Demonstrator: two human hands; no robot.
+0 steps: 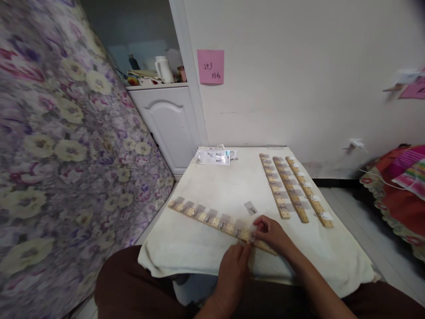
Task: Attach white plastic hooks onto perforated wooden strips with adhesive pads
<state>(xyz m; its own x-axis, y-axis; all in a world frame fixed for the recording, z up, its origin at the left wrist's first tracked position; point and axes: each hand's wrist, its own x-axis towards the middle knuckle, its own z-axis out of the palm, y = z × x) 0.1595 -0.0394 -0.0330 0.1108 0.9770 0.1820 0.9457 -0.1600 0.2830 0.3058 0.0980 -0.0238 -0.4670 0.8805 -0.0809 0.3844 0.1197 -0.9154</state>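
Observation:
A light wooden strip with drilled holes lies slantwise across the cloth. Along it sit several small metal fittings, each with a clear plate standing out behind. My left hand is closed, its fingertips pressed on the strip's front edge near the right end. Over that same end, my right hand has its fingers curled together at a small metal fitting, partly hidden by them. Just behind the strip lies a loose clear plate with a metal piece, touched by neither hand.
Three more wooden strips stand in a row on the right: left strip, middle strip, right strip with white round pieces. Clear-fronted packs lie at the back left of the cloth-covered table. A flowered curtain hangs on the left.

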